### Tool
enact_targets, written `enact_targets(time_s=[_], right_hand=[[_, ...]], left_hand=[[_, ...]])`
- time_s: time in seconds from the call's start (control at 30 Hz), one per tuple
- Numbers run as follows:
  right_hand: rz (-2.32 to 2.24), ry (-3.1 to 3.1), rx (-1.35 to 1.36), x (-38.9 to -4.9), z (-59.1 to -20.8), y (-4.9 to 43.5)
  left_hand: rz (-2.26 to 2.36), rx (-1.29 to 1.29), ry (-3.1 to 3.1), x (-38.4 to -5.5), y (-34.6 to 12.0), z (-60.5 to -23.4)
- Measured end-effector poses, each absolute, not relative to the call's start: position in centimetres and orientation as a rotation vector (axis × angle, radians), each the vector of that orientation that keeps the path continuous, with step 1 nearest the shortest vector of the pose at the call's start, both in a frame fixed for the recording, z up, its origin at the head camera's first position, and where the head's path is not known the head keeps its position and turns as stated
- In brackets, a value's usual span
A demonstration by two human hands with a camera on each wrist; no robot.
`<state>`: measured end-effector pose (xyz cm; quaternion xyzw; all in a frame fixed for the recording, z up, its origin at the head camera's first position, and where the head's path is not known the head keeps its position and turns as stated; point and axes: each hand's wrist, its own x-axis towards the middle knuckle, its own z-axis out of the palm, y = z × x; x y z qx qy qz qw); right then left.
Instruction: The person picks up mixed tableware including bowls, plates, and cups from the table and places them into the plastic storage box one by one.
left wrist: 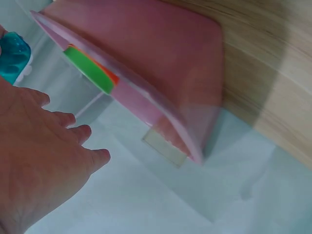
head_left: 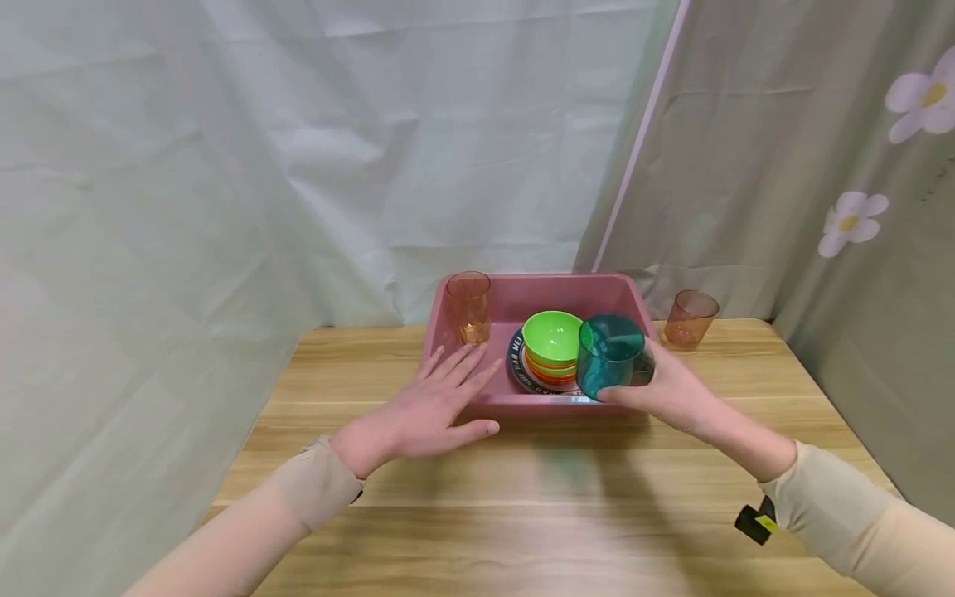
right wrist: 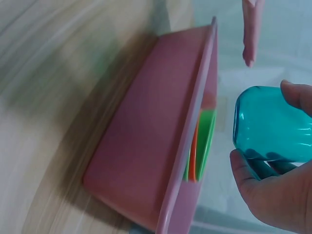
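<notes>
My right hand (head_left: 667, 390) grips a teal see-through cup (head_left: 608, 356), held above the front right part of a pink basin (head_left: 515, 405). In the right wrist view, fingers and thumb wrap the teal cup (right wrist: 273, 124). My left hand (head_left: 429, 406) hovers at the basin's front left, palm down with fingers spread, holding nothing; the left wrist view also shows that hand (left wrist: 46, 156) apart from the basin. Inside the basin, a stack of green and orange bowls (head_left: 553, 338) sits on a plate with a dark lettered rim (head_left: 516, 365). A tall amber cup (head_left: 470, 311) stands at its back left.
A short orange-pink see-through cup (head_left: 690, 319) stands on the wooden table (head_left: 477, 514) to the right of the basin. Pale curtains (head_left: 448, 149) hang behind the table and along its sides. A black device (head_left: 756, 524) is strapped at my right wrist.
</notes>
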<state>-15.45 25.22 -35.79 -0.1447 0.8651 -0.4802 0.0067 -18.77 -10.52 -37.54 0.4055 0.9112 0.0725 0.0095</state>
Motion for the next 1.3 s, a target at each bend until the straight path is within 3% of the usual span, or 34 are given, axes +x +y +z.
enact_targets(time_s=[0.3,0.73,1.3], right_hand=[[-1.520,2.672,-0.539,-15.5,-36.6,23.4],[-1.472,2.685,-0.591,-15.5,-36.3,20.9],[-1.470,2.607,-0.623,-15.6,-37.0,19.1]], left_hand=[[0.289,1.225,2.859,-19.1,-10.8,-37.5],[1.072,0.984,2.661,-18.4,-5.5,-35.1],[1.396,0.966,2.526,-18.4,-3.4,-36.0]])
